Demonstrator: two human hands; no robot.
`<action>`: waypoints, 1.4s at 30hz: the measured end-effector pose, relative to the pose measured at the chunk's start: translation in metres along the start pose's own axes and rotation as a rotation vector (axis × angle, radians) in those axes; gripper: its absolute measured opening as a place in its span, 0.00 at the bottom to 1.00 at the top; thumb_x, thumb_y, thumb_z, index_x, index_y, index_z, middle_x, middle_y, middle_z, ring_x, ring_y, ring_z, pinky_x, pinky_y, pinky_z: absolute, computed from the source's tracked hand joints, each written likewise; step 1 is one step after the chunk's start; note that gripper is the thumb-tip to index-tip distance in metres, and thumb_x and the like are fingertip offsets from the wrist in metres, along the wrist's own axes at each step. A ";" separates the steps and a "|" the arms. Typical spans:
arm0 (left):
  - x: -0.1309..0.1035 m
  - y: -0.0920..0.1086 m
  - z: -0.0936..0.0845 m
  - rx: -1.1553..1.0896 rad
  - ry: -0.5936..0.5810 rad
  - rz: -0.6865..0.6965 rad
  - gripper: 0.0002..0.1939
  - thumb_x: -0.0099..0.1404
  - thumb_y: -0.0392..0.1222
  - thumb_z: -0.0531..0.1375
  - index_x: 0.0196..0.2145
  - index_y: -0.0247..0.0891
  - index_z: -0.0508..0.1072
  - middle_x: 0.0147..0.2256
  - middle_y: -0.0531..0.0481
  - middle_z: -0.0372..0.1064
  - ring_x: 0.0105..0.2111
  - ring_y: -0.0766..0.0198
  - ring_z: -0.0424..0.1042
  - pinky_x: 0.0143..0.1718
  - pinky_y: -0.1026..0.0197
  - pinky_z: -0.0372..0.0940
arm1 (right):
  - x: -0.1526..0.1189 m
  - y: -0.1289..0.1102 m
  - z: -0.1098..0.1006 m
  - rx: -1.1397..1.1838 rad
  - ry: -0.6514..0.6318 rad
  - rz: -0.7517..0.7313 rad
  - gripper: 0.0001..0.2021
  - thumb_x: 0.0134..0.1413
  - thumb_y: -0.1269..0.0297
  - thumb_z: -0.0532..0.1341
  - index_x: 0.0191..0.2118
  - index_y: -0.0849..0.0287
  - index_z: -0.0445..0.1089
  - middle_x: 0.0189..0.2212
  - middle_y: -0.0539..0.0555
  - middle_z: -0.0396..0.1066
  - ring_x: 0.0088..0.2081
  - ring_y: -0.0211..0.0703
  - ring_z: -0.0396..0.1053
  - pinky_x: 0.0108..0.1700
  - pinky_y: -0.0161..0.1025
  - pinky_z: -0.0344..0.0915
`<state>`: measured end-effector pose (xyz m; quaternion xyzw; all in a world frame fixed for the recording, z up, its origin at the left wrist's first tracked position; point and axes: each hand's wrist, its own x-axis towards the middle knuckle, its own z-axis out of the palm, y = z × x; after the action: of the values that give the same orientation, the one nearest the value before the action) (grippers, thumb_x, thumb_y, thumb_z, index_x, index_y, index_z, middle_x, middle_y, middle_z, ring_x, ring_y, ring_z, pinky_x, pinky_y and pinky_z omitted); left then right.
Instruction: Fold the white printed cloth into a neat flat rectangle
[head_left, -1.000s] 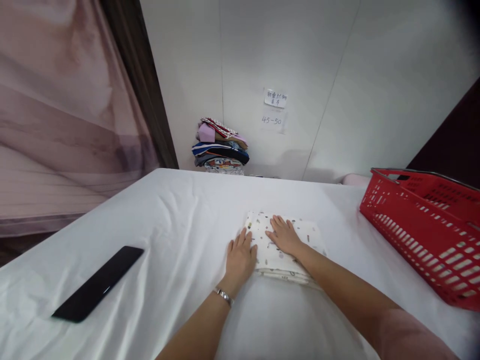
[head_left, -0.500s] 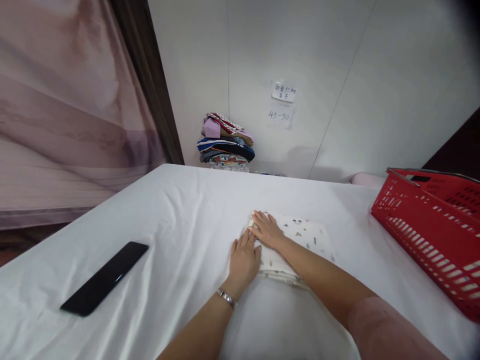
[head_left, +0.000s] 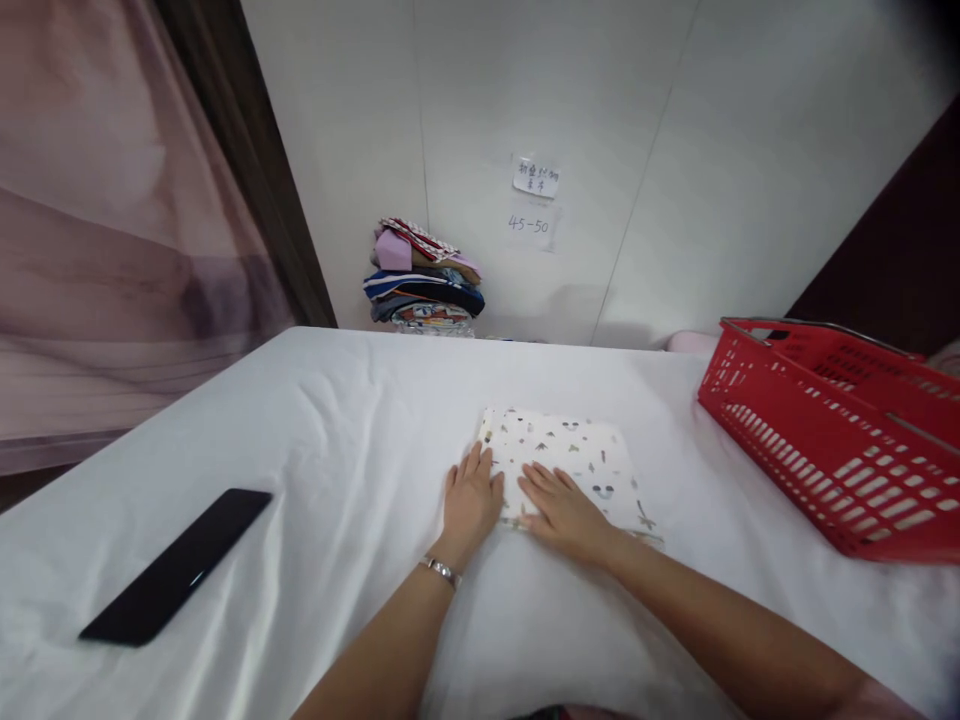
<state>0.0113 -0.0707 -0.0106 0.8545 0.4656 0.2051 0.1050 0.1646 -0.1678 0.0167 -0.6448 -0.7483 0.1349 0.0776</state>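
Grip is flat and unclenched on both sides: the left hand lies palm down along the left edge of the folded cloth, and the right hand rests on its near edge, fingers extended. The cloth lies on the white sheet, between a black slab and a red basket. A fabric stack stands beyond the sheet.

The cloth mid-frame looks white to me, sprinkled with small green, grey and brownish motifs; the surface is plain white, the slab at lower left black, the basket at right red, the curtain at upper left dusky pink.
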 end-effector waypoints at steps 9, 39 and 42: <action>0.003 -0.002 0.002 -0.008 -0.011 0.003 0.23 0.66 0.44 0.46 0.56 0.37 0.60 0.60 0.43 0.51 0.59 0.56 0.52 0.57 0.49 0.48 | -0.080 0.045 0.006 -0.113 0.162 0.226 0.29 0.58 0.48 0.46 0.62 0.55 0.51 0.62 0.56 0.48 0.63 0.49 0.44 0.62 0.52 0.41; 0.003 -0.001 0.000 -0.006 -0.023 0.010 0.23 0.66 0.44 0.45 0.56 0.35 0.59 0.61 0.43 0.50 0.59 0.57 0.52 0.57 0.49 0.48 | 0.008 0.123 -0.017 -0.072 0.194 0.619 0.31 0.59 0.49 0.41 0.62 0.63 0.46 0.65 0.58 0.36 0.64 0.48 0.33 0.60 0.48 0.42; 0.002 0.000 0.000 -0.010 -0.011 0.008 0.22 0.65 0.43 0.46 0.55 0.36 0.61 0.60 0.43 0.51 0.58 0.56 0.54 0.57 0.48 0.49 | 0.010 0.121 -0.023 -0.089 0.158 0.630 0.30 0.59 0.49 0.42 0.62 0.63 0.48 0.65 0.59 0.37 0.64 0.50 0.34 0.59 0.53 0.42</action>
<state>0.0124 -0.0688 -0.0098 0.8570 0.4604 0.2031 0.1107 0.2836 -0.1397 0.0018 -0.8558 -0.5089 0.0691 0.0617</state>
